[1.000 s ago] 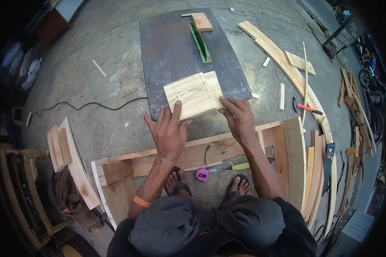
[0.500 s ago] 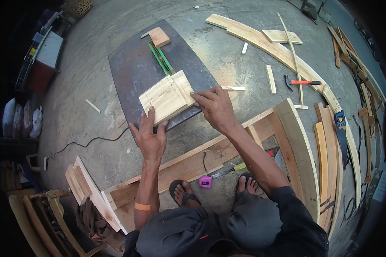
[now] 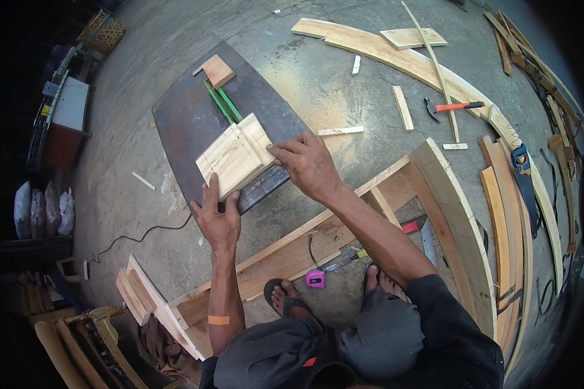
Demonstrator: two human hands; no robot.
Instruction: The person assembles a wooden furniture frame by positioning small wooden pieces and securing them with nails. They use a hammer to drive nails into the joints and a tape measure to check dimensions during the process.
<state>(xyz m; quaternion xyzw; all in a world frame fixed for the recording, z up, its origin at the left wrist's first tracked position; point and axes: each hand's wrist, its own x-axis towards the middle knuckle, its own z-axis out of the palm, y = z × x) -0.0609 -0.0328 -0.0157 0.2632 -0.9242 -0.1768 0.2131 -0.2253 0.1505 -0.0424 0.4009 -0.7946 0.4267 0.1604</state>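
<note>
A pale wooden block [image 3: 233, 154] with a carved groove lies on a dark metal plate [image 3: 188, 126] on the concrete floor. My left hand [image 3: 217, 217] presses flat on the plate's near edge, fingertips touching the block's lower corner. My right hand [image 3: 308, 162] holds the block's right edge with its fingertips. Two green strips [image 3: 222, 102] and a small wooden piece [image 3: 215, 70] lie at the plate's far end.
A wooden frame [image 3: 435, 194] lies around my sandalled feet, with a pink tape measure [image 3: 315, 279] and a chisel beside them. Long curved boards [image 3: 383, 48], a hammer [image 3: 454, 107] and a hand saw [image 3: 522, 172] lie right. A cable [image 3: 136, 236] runs left.
The view has swung, so the plate and block now sit further left and appear turned. My right hand has slid to the block's right edge; my left hand sits lower at the plate's edge.
</note>
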